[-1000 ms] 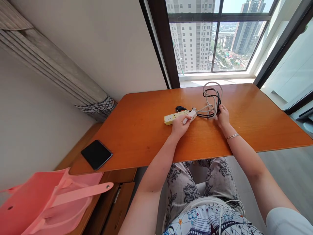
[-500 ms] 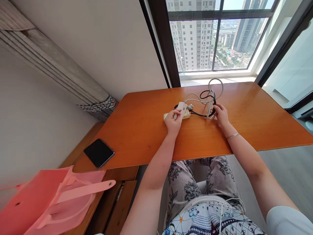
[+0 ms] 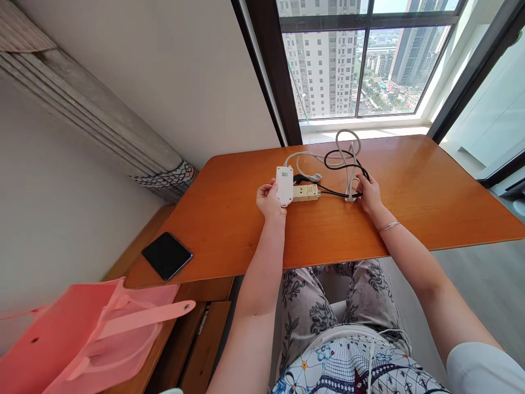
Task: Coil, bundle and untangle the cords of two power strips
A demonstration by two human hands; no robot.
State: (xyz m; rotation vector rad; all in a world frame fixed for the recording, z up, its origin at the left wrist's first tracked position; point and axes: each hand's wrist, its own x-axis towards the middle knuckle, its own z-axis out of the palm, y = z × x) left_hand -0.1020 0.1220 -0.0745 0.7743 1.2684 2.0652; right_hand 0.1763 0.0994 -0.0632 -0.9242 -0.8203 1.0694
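My left hand (image 3: 271, 201) is closed on a white box-like adapter (image 3: 284, 186), gripping its lower left side with the labelled face up. A white cable (image 3: 305, 154) runs from its top to the right. Beside it on the table lies a cream power strip (image 3: 305, 192), with a black plug (image 3: 301, 179) and a white plug (image 3: 315, 178) just behind. My right hand (image 3: 367, 191) pinches the black cable (image 3: 346, 166) where it loops together with the white cable, right of the strip.
The wooden table (image 3: 229, 219) spans the view below a window (image 3: 365, 71). A black phone or tablet (image 3: 166, 255) lies at its left end. A pink bag (image 3: 102, 334) stands at the lower left, beside wooden drawers (image 3: 205, 339).
My left hand has moved left and turned the white adapter so that its labelled face shows, uncovering more of the power strip. The white cable loops have shifted left. My right hand has hardly moved.
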